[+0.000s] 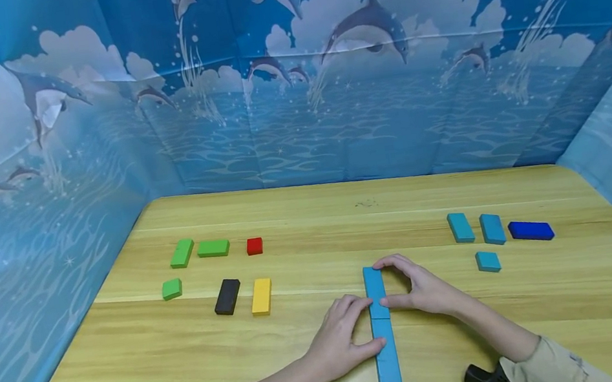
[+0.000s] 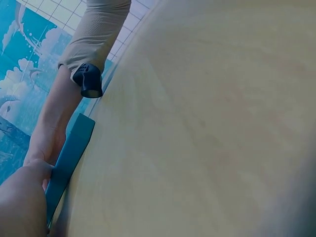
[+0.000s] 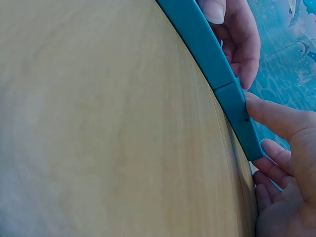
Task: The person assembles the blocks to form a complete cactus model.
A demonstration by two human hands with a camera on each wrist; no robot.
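Two light-blue blocks lie end to end in the head view, a far block (image 1: 374, 278) and a longer-looking near block (image 1: 388, 368). My left hand (image 1: 335, 340) holds the row from the left: its thumb lies on the near block and a fingertip touches the far block's left side by the seam. From the right, my right hand (image 1: 428, 288) pinches the far block, index finger at its far end, thumb on its side. Both blocks meet in the right wrist view, beside my right thumb (image 3: 274, 116). The left wrist view shows one blue block face (image 2: 71, 155).
Green blocks (image 1: 213, 248), a red block (image 1: 254, 246), a black block (image 1: 227, 296) and a yellow block (image 1: 261, 297) lie left on the wooden table (image 1: 161, 374). Light-blue blocks (image 1: 492, 229) and a dark-blue block (image 1: 531, 230) lie right. A black device (image 1: 485, 381) sits by the right sleeve.
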